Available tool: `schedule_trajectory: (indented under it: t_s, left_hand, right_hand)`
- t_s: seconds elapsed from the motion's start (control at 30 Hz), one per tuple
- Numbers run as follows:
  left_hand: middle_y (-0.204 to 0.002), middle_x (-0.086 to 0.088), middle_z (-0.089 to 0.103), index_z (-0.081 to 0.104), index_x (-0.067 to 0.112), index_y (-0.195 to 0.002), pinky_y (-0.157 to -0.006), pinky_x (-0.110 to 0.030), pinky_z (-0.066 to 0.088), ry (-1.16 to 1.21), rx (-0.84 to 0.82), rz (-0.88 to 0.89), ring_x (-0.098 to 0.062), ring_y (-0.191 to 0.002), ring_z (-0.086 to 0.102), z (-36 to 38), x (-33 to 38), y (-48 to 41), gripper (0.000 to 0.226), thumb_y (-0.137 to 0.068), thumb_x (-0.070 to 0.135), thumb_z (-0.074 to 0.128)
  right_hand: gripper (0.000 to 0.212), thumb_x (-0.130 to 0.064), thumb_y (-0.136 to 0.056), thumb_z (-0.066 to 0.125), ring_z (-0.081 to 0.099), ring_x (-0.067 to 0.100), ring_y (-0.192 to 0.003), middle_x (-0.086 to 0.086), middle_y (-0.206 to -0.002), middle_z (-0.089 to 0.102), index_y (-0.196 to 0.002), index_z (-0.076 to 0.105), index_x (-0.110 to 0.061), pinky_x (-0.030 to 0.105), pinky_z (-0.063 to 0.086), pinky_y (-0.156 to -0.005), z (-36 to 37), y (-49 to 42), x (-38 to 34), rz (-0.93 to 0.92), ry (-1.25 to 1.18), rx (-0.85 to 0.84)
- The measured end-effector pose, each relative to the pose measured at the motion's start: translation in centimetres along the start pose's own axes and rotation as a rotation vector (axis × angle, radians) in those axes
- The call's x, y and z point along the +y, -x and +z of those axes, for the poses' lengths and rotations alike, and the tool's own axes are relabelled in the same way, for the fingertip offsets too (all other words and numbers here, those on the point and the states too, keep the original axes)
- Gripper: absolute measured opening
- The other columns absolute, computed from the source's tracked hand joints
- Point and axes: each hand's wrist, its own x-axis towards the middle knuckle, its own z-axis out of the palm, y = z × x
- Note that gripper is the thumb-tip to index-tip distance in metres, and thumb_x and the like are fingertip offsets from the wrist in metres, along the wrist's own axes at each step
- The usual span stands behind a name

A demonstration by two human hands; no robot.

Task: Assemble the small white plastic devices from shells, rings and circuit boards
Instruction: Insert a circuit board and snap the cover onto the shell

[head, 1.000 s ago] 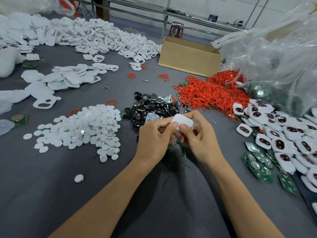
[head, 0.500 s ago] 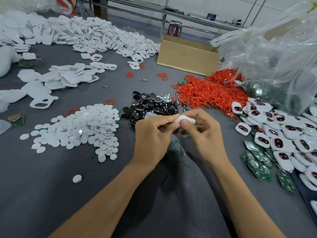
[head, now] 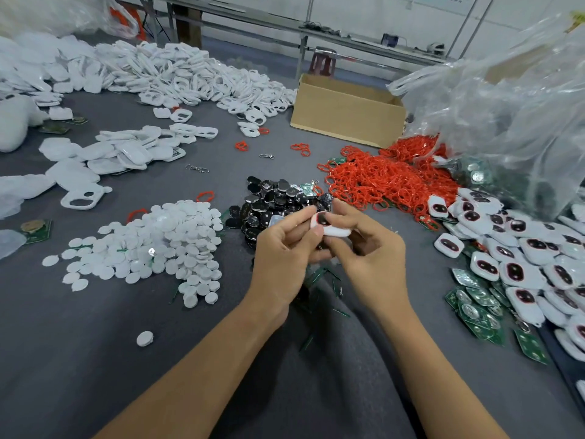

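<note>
Both hands hold one small white device (head: 332,228) above the grey table (head: 95,359), in front of a heap of black and silver parts (head: 275,201). My left hand (head: 285,258) pinches its left end, where a dark oval opening with a red rim faces up. My right hand (head: 370,251) pinches its right end from behind. Red rings (head: 386,179) lie heaped to the right. Finished white devices (head: 522,255) and green circuit boards (head: 474,305) are piled at the far right. White shells (head: 190,74) cover the back left.
A heap of white round discs (head: 158,245) lies left of my hands, with one stray disc (head: 144,338) nearer me. A cardboard box (head: 348,112) stands at the back. A clear plastic bag (head: 506,106) bulges at the right. Small green strips (head: 329,280) lie under my hands.
The device has been turned over in my fingers: its plain white back showed earlier, and now the dark opening with the red rim faces up. Both hands stayed in place.
</note>
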Motion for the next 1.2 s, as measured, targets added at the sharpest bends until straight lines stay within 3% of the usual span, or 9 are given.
schedule_trajectory:
  t_s: [0.07,0.27,0.53,0.73,0.87,0.97,1.03,1.13,1.2]
  left_hand:
    - [-0.094,0.001,0.076,0.064,0.012,-0.114,-0.069,-0.019,0.056,-0.025,0.02,0.029,-0.011,-0.085,0.072,-0.3,0.2,-0.3,0.031,-0.094,-0.008,0.053]
    - [-0.095,0.0,0.077,0.069,0.016,-0.102,-0.076,-0.021,0.057,-0.053,0.018,0.06,-0.014,-0.091,0.072,-0.7,0.3,-0.5,0.031,-0.091,-0.01,0.056]
    - [-0.093,0.001,0.077,0.07,0.019,-0.099,-0.084,-0.025,0.057,-0.062,0.005,0.07,-0.012,-0.092,0.071,-0.7,0.2,-0.5,0.033,-0.09,-0.01,0.056]
    - [-0.094,-0.002,0.077,0.073,0.014,-0.1,-0.077,-0.02,0.055,-0.091,-0.016,0.075,-0.009,-0.078,0.071,-0.9,0.4,-0.5,0.032,-0.085,-0.011,0.062]
    - [-0.087,0.001,0.077,0.075,0.014,-0.093,-0.073,-0.014,0.053,-0.142,-0.069,0.075,-0.008,-0.082,0.072,-0.8,0.4,-0.3,0.03,-0.082,-0.012,0.065]
    - [-0.083,0.003,0.076,0.076,0.012,-0.092,-0.075,-0.02,0.057,-0.133,-0.037,0.06,-0.007,-0.081,0.07,-0.8,0.4,-0.3,0.021,-0.085,-0.006,0.066]
    - [-0.084,0.002,0.076,0.077,0.012,-0.092,-0.078,-0.024,0.058,-0.141,-0.007,0.06,-0.01,-0.085,0.07,-0.9,0.4,-0.4,0.018,-0.087,-0.001,0.066]
    - [-0.089,-0.001,0.075,0.076,0.01,-0.093,-0.078,-0.027,0.059,-0.12,0.013,0.058,-0.014,-0.091,0.069,-1.0,0.7,-0.5,0.016,-0.089,0.0,0.065]
    - [-0.092,-0.003,0.076,0.076,0.008,-0.094,-0.079,-0.029,0.06,-0.118,0.027,0.049,-0.017,-0.092,0.069,-0.9,0.8,-0.4,0.014,-0.089,0.001,0.065]
  right_hand:
    - [0.032,0.01,-0.08,0.067,0.061,0.006,-0.113,0.0,-0.119,0.066,-0.095,0.071,-0.018,0.027,0.05,-0.093,-0.1,0.2,-0.1,0.022,0.007,-0.041]
    - [0.041,0.014,-0.079,0.066,0.067,0.002,-0.075,-0.003,-0.094,0.069,-0.099,0.063,-0.021,0.017,0.053,-0.068,-0.4,-0.3,-0.2,0.149,-0.112,-0.01]
    - [0.035,0.011,-0.079,0.067,0.066,0.005,-0.071,-0.002,-0.088,0.073,-0.097,0.067,-0.019,0.017,0.053,-0.07,-0.4,-0.3,0.0,0.234,-0.142,-0.052]
    - [0.04,-0.021,-0.071,0.083,0.061,0.002,-0.077,-0.01,-0.092,0.07,-0.108,0.069,-0.027,0.016,0.049,-0.073,-0.5,0.0,0.3,0.08,0.289,-0.053]
    - [0.036,-0.011,-0.072,0.078,0.061,0.003,-0.066,-0.007,-0.078,0.069,-0.103,0.069,-0.028,0.02,0.052,-0.067,-0.6,0.0,0.5,0.026,0.263,-0.057]
    - [0.025,-0.014,-0.071,0.076,0.064,0.011,-0.069,-0.006,-0.075,0.069,-0.088,0.066,-0.029,0.036,0.056,-0.074,-1.4,-0.3,0.5,0.019,0.3,0.068]
    - [0.023,-0.02,-0.075,0.077,0.067,0.013,-0.077,-0.005,-0.083,0.07,-0.096,0.067,-0.022,0.042,0.056,-0.08,-2.6,-1.0,0.2,-0.059,0.272,0.284]
    - [0.025,-0.026,-0.083,0.072,0.065,0.003,-0.079,-0.008,-0.087,0.068,-0.106,0.064,-0.02,0.021,0.053,-0.081,-4.1,-1.6,0.1,-0.263,0.334,0.486]
    - [0.014,-0.026,-0.083,0.069,0.055,-0.001,-0.065,-0.01,-0.071,0.062,-0.095,0.064,-0.02,0.016,0.044,-0.067,-4.8,-1.5,1.1,-0.21,0.567,0.38]
